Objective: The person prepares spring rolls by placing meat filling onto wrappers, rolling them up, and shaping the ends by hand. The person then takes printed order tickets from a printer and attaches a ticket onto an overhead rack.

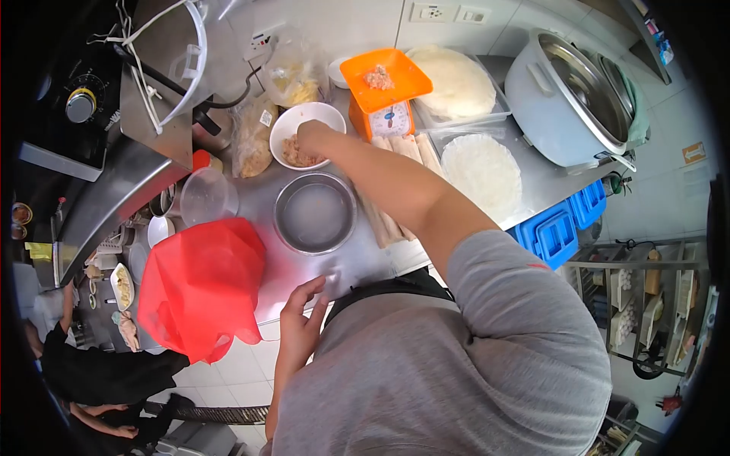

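Observation:
My right hand (313, 138) reaches into a white bowl (308, 112) that holds pinkish minced filling (295, 153); its fingertips are hidden in the bowl. My left hand (306, 308) is at the front edge of the metal counter, fingers apart, holding nothing. Between the hands stands a round metal pan (315, 213) with cloudy liquid. An orange kitchen scale (389, 120) behind it carries a small lump of filling (378, 77) on its orange tray (411, 73). Long pale rolls (405, 148) lie partly under my right forearm. Round white wrapper sheets (482, 172) are stacked to the right.
More wrappers (454, 81) lie in a clear tray behind, beside a large pot (566, 99). Plastic bags (255, 135), a clear container (207, 196) and a red bag (204, 285) are on the left. Blue bins (549, 234) stand at lower right. Other people (106, 376) are at far left.

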`<action>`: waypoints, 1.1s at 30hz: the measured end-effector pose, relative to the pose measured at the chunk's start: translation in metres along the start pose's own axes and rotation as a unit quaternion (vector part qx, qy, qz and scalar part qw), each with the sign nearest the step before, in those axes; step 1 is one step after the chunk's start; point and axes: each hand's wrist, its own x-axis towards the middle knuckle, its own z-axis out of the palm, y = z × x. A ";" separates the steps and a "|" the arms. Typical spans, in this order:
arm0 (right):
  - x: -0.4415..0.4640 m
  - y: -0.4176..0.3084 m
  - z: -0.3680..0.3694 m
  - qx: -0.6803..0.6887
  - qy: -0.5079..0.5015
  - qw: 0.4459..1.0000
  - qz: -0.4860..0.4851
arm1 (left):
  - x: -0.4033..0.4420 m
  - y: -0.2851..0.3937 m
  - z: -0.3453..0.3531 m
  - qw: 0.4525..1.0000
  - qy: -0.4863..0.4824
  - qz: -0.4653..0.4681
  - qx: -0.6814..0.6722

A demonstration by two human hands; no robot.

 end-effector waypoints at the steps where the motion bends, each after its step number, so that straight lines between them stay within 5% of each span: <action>1: -0.006 0.003 -0.012 0.023 0.060 0.998 -0.007 | 0.001 0.001 0.000 1.000 -0.001 0.001 -0.004; 4: -0.047 0.021 -0.084 0.178 0.139 0.973 -0.056 | 0.002 0.001 0.000 1.000 -0.002 0.003 -0.013; 8: -0.093 0.088 -0.141 0.328 0.226 0.916 0.054 | 0.004 -0.002 0.004 1.000 0.006 0.008 -0.021; 13: -0.098 0.157 -0.123 0.140 0.204 0.968 0.049 | 0.007 0.000 0.018 1.000 0.009 0.007 -0.022; 22: -0.114 0.181 -0.136 0.189 0.273 0.942 -0.048 | 0.010 0.029 0.071 0.999 0.040 -0.004 0.010; 33: -0.112 0.216 -0.143 0.280 0.198 0.937 -0.059 | -0.006 0.084 0.202 0.995 0.082 -0.056 -0.025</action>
